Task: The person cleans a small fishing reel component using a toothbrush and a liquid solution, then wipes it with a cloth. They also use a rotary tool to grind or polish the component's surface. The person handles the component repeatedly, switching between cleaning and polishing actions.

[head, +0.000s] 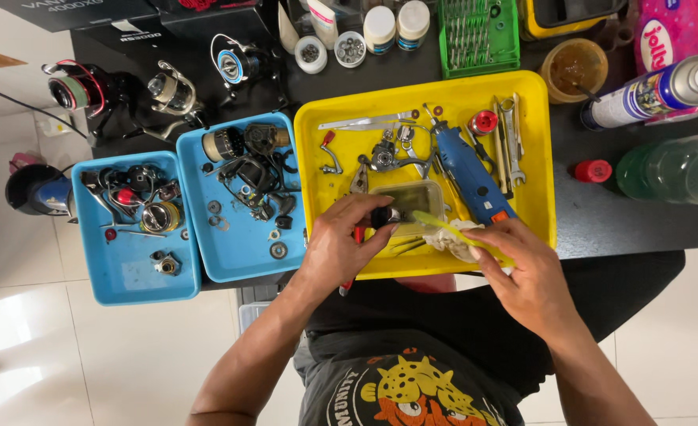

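Note:
My left hand (341, 244) pinches a small black reel part (384, 217) over the front of the yellow tray (538, 158). A yellow-green toothbrush (444, 226) sits in my right hand (522, 272), with its head reaching toward the black part. Just behind the part stands a small clear tub of murky liquid (412, 197). A white rag (447, 241) lies under the brush.
The yellow tray also holds a blue rotary tool (467, 170), wrenches (507, 142), tweezers and reel pieces. Two blue trays (242, 256) (128, 276) of reel parts sit to the left. Fishing reels, small jars, a green bit rack (479, 35), a spray can (656, 91) and a bottle (672, 170) crowd the black table.

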